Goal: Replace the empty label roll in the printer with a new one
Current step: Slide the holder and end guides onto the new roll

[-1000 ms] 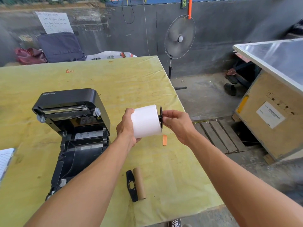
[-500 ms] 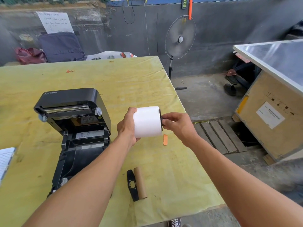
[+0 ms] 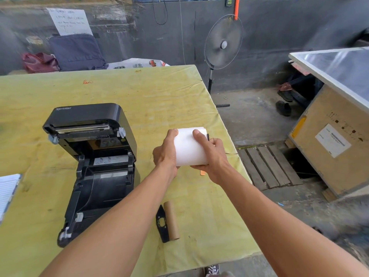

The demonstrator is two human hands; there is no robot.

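Note:
I hold a new white label roll [image 3: 187, 148] above the yellow table [image 3: 139, 92], right of the printer. My left hand [image 3: 164, 152] grips its left end. My right hand [image 3: 212, 156] wraps round its right end, thumb over the top, covering most of a black holder plate [image 3: 207, 136] on that end. The black printer [image 3: 89, 156] stands open with its lid raised and its roll bay bare. Near the front edge lie the empty brown cardboard core [image 3: 171, 222] and a black holder piece [image 3: 162, 222], side by side.
A small orange strip [image 3: 202, 172] lies on the table under my right hand. White papers [image 3: 8, 192] sit at the left edge. Right of the table are a floor pallet [image 3: 267, 164] and a wooden crate [image 3: 331, 148]; a standing fan [image 3: 223, 43] is behind.
My right hand has moved from pinching the black holder plate at the roll's end to wrapping round the roll itself. The plate now sits flush against the roll, which has lowered slightly.

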